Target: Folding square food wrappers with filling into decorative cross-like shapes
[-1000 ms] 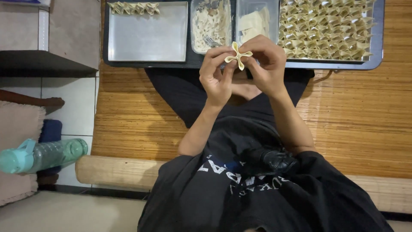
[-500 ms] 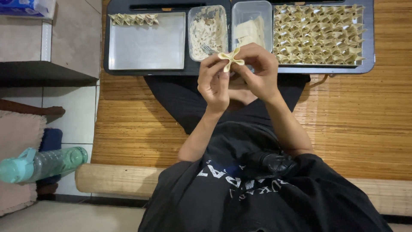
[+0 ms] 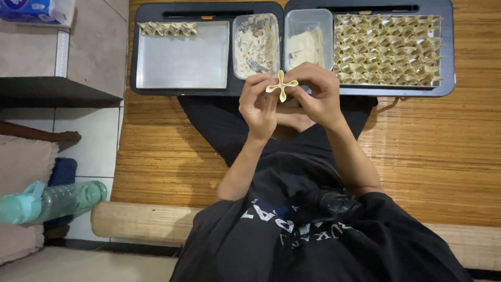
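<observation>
- Left hand & right hand both raised w/ a folded dumpling pinched between them; it's up off the mat, in front of the trays
- Left hand: fingers curled in, thumb & fingertips closed on dumpling's left side
- Right hand: fingers bent over, tips closed on dumpling's right side; hands nearly touching each other
- Dumpling: pale dough, cross-like shape w/ four little lobes sticking out, one pointing down
- Two dark trays sit side by side on a woven mat, just past the hands
- Left tray holds a metal pan, mostly bare, w/ a short row of folded dumplings along its far edge
- Next to it a clear tub of filling w/ a fork in it, then a clear tub of wrappers
- Right tray: pan packed w/ rows of finished dumplings, right beside the right hand
- Person sits w/ legs in dark trousers under the trays, dark printed shirt low in view
- Off to the left on the floor: green-capped water bottle lying on its side, well apart from the hands; a tissue pack at top-left corner
</observation>
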